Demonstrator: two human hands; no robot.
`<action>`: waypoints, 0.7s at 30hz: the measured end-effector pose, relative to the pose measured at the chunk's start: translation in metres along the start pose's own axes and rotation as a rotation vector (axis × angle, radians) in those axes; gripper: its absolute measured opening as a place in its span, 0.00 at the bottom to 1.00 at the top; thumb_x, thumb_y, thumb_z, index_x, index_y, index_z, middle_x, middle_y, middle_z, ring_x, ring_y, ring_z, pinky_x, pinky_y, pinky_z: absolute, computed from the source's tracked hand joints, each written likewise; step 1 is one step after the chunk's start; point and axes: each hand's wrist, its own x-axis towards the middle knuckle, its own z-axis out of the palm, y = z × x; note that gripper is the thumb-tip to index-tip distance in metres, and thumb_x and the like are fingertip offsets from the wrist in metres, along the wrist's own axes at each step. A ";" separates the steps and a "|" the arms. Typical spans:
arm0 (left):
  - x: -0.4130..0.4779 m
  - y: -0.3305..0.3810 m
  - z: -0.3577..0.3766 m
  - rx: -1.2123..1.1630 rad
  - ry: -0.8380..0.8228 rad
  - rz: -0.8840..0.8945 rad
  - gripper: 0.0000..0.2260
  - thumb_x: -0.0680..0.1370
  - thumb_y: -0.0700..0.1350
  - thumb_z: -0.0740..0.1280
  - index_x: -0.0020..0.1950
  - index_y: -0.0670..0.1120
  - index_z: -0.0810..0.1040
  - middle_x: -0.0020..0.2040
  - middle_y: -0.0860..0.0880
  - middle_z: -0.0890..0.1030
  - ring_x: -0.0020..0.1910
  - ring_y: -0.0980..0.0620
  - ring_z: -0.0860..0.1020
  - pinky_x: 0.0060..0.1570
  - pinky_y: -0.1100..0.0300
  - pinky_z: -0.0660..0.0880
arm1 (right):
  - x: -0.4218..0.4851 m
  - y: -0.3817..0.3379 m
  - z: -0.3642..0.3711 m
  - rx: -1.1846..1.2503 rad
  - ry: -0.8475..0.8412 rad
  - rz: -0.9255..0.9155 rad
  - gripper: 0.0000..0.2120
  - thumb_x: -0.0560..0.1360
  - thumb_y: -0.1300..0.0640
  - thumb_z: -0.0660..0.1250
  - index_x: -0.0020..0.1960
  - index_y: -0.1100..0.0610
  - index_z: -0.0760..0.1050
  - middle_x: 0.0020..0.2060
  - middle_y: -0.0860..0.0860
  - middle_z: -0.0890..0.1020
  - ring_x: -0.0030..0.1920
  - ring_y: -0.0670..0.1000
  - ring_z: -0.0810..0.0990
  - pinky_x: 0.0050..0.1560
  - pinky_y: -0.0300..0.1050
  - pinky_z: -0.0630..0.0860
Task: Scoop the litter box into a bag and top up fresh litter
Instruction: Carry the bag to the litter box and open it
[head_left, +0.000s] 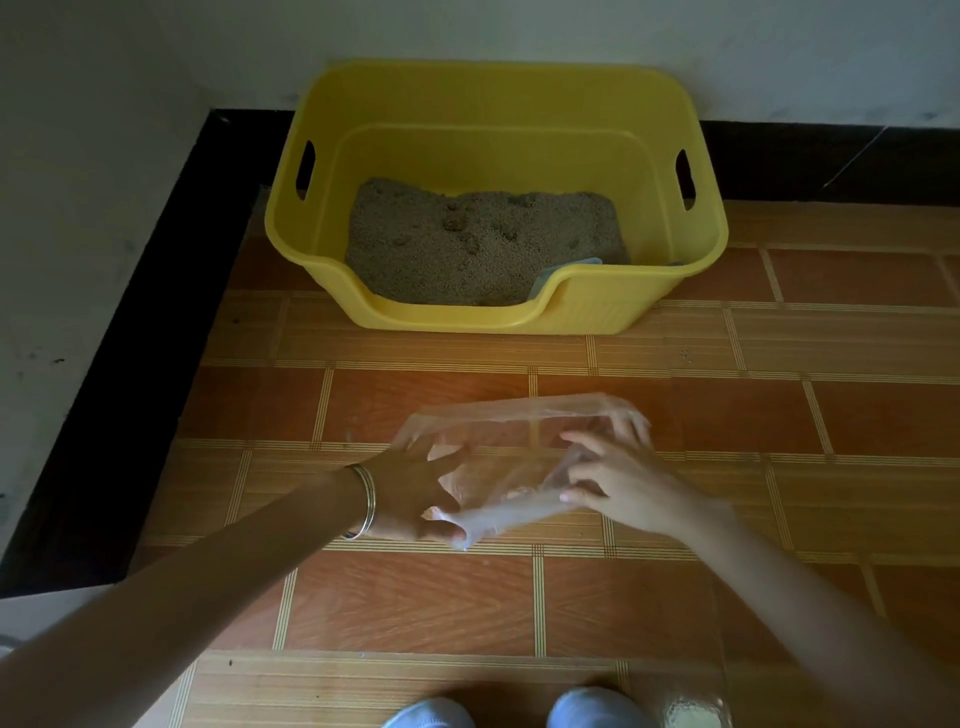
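Your left hand (410, 493) pinches the near-left edge of the clear plastic bag (511, 447) between thumb and fingers, the other fingers spread into the film. A bangle (366, 499) sits on that wrist. The bag hangs between your hands just above the tiled floor (779, 415), stretched so its long axis runs left to right, roughly parallel to the front wall of the litter box (493, 317). Its mouth appears to be half open and to face up and away from you, towards the box, though the film is too clear to be sure.

Your right hand (613, 478) grips the right side of the bag, fingers curled into the plastic, thumb side towards you.

The litter box lies straight ahead against the wall, well apart from the bag, its long axis also left to right and its low entry lip facing you. Grey litter (478, 244) covers its bottom, with a few darker clumps. What looks like a pale blue scoop (571, 273) rests in the box's near-right corner, so your right hand looks the nearer one for reaching it.
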 end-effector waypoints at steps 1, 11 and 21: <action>0.002 0.001 0.003 0.042 0.018 -0.011 0.21 0.76 0.68 0.51 0.64 0.64 0.70 0.77 0.51 0.39 0.74 0.40 0.39 0.70 0.40 0.37 | 0.001 0.000 -0.003 -0.019 0.035 0.027 0.19 0.73 0.36 0.52 0.52 0.45 0.74 0.68 0.44 0.67 0.70 0.60 0.48 0.67 0.57 0.38; 0.007 0.001 -0.013 0.335 0.143 -0.239 0.27 0.77 0.67 0.43 0.73 0.60 0.59 0.76 0.40 0.42 0.73 0.35 0.48 0.65 0.34 0.33 | 0.009 0.003 -0.004 -0.081 -0.019 0.036 0.31 0.70 0.30 0.42 0.59 0.42 0.75 0.75 0.53 0.50 0.70 0.65 0.38 0.66 0.64 0.33; 0.011 -0.005 -0.020 0.160 0.680 0.047 0.08 0.67 0.38 0.70 0.45 0.46 0.80 0.36 0.52 0.82 0.42 0.50 0.80 0.34 0.59 0.75 | 0.005 0.015 -0.001 0.164 0.431 -0.142 0.18 0.76 0.46 0.55 0.46 0.52 0.81 0.47 0.47 0.82 0.53 0.50 0.77 0.57 0.53 0.74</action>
